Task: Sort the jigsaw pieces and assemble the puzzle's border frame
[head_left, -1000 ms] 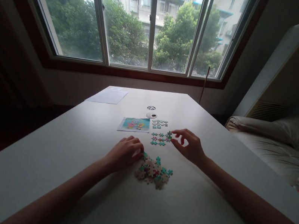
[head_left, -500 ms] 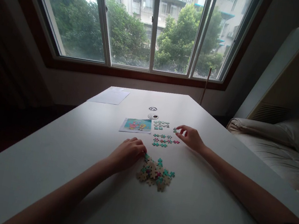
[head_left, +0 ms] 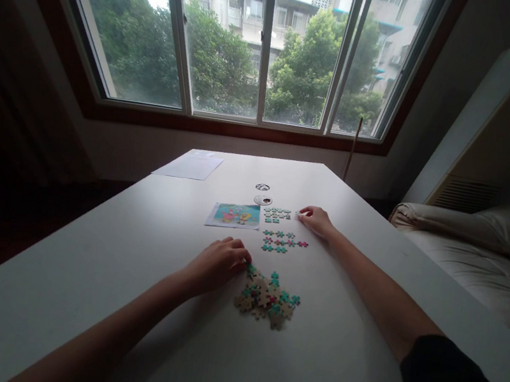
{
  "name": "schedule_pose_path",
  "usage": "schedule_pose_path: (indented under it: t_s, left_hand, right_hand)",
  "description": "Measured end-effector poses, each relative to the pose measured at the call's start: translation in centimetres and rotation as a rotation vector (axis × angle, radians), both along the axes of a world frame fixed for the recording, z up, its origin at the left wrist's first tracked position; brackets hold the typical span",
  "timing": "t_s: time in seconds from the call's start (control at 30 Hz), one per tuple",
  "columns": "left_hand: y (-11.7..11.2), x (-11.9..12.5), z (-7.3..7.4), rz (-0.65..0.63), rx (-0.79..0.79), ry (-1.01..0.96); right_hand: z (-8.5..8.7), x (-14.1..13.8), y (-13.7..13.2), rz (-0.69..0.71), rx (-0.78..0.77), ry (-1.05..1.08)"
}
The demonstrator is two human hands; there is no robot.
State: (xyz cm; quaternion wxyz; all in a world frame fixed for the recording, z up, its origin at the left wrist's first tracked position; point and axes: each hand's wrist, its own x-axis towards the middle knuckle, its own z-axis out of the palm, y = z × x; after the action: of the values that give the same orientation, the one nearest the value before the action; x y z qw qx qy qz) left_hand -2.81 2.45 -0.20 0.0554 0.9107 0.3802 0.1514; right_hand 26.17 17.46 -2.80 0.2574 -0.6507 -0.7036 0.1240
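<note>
My right hand is at the far side of the laid-out pieces, its fingertips pinching a small puzzle piece close to the tabletop. To its left lie short rows of puzzle pieces, with a second group of teal and pink pieces nearer to me. My left hand rests palm down, fingers bent and close together, at the upper left edge of a heap of puzzle pieces. A teal piece shows beside those fingertips; what they grip, if anything, is hidden.
Left of the rows lies a cartoon picture sheet. Two round flat items are behind it. White paper lies at the far left of the white table. A pale sofa stands at the right.
My right hand has moved away from me and slightly left, carrying the puzzle piece toward the end of the far rows. My left hand has stayed at the heap.
</note>
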Motion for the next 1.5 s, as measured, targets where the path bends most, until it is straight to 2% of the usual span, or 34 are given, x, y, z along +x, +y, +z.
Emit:
schedule_pose_path:
  t_s: [0.3,0.5,0.8,1.13,1.33,1.5]
  left_hand:
    - [0.1,0.6,-0.4,-0.017,-0.017,-0.033]
    - [-0.1,1.1,-0.4,0.014,-0.011,0.010]
    - [-0.1,1.3,-0.4,0.022,0.012,0.029]
    - [-0.3,0.9,-0.4,0.011,0.142,0.164]
    - [0.2,-0.3,-0.4,0.011,0.164,0.171]
    - [0.0,-0.2,-0.4,0.044,0.203,0.198]
  right_hand:
    - [-0.9,0.4,1.4,-0.035,-0.056,0.006]
    - [-0.8,0.0,1.6,-0.093,-0.073,-0.009]
    - [-0.6,0.0,1.3,-0.100,-0.067,-0.022]
    - [-0.3,-0.1,1.0,-0.073,-0.007,0.021]
    - [1.2,0.0,-0.8,-0.002,0.102,0.031]
    - [2.0,0.2,-4.8,0.096,0.175,0.035]
